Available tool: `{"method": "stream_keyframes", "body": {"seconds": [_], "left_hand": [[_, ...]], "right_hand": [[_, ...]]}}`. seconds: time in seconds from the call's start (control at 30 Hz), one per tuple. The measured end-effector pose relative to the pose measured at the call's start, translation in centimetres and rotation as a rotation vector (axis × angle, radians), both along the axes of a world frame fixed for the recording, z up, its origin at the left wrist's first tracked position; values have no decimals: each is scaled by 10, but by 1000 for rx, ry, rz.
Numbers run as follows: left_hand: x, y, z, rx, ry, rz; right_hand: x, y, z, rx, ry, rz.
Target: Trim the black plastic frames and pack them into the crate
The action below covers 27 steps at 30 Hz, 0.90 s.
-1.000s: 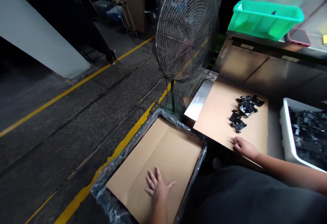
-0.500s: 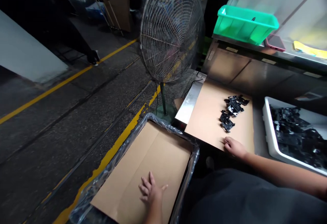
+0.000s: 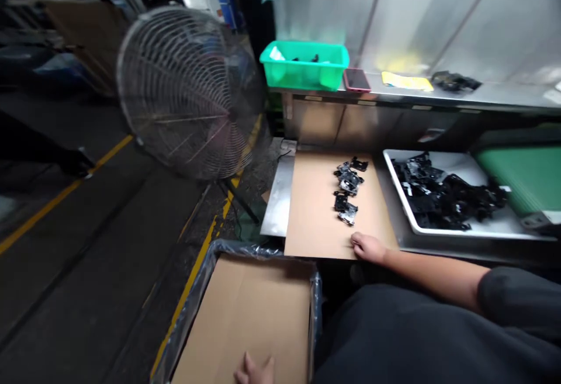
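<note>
Boxed cardboard [image 3: 269, 308] is pointed long-axis forward | left hand [image 3: 255, 372] spread on it | right hand [image 3: 369, 248] curled, contents unclear

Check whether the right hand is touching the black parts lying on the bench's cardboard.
Apart. The head view shows a strip of bare cardboard between the right hand, fingers curled, and the nearest black part.

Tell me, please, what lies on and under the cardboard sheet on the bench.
On the cardboard sheet lie a few black parts, with the right hand at its near edge. Whatever lies directly beneath the sheet is covered.
</note>
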<state>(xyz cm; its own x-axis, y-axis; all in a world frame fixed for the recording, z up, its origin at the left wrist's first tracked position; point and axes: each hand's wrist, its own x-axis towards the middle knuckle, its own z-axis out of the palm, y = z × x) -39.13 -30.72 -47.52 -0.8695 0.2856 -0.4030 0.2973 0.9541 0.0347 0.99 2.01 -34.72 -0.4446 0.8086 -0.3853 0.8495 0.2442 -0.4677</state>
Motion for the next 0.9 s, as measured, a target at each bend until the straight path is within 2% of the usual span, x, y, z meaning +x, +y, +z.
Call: {"method": "stream_keyframes", "body": {"seconds": [0.1, 0.17, 0.33, 0.43, 0.57, 0.67, 0.77, 0.83, 0.9], "left_hand": [[5, 44, 29, 33, -38, -26], [22, 83, 52, 111, -54, -100], [102, 192, 115, 440, -110, -450], [159, 258, 141, 575, -229, -673], [225, 341, 161, 603, -374, -871], [260, 390, 170, 552, -384, -878], [281, 418, 177, 492, -354, -824], [288, 425, 181, 463, -331, -780], [290, 426, 186, 450, -314, -728]], "right_hand": [[7, 2, -3, -48, 56, -25], [12, 4, -3, -85, 108, -27], [20, 12, 3, -169, 250, -25], [29, 12, 13, -184, 325, -56], [57, 5, 33, -177, 430, -82], [86, -3, 48, -170, 510, -45], [117, -10, 56, -170, 570, 0], [135, -10, 61, -173, 626, 5], [150, -8, 69, -148, 667, -49]]}}
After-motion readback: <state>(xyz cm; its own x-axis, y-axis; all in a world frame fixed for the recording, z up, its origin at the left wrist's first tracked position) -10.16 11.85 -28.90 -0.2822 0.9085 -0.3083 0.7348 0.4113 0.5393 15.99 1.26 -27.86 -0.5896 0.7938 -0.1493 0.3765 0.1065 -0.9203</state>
